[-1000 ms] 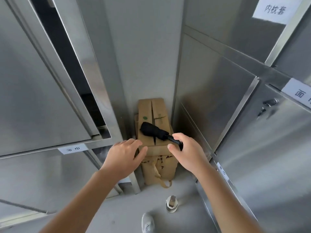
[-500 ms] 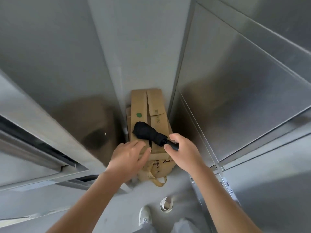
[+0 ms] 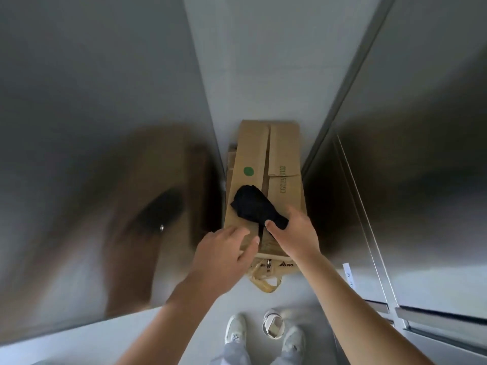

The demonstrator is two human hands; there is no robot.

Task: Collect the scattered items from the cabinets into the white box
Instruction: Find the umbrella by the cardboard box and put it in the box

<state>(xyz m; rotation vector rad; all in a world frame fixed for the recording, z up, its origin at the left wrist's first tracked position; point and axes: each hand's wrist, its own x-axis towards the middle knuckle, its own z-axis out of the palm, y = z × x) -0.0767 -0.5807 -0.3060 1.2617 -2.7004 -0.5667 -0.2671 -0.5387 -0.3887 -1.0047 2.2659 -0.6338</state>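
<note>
A folded black umbrella (image 3: pixel 251 206) lies on top of a tall brown cardboard box (image 3: pixel 283 156) that stands on the floor in the corner between two steel cabinets. My right hand (image 3: pixel 293 234) grips the umbrella at its handle end, fingers wrapped around it. My left hand (image 3: pixel 224 255) hovers just left of it, fingers spread over the box's near edge, holding nothing. No white box is in view.
Steel cabinet faces (image 3: pixel 92 127) rise close on the left and on the right (image 3: pixel 421 154), leaving a narrow gap. A tan strap (image 3: pixel 263 281) hangs at the box's front. My shoes (image 3: pixel 235 329) and a roll of tape (image 3: pixel 272 324) are on the floor.
The view has tilted down and closed in on the box. My right hand has slid further onto the umbrella and my left hand has come nearer to it.
</note>
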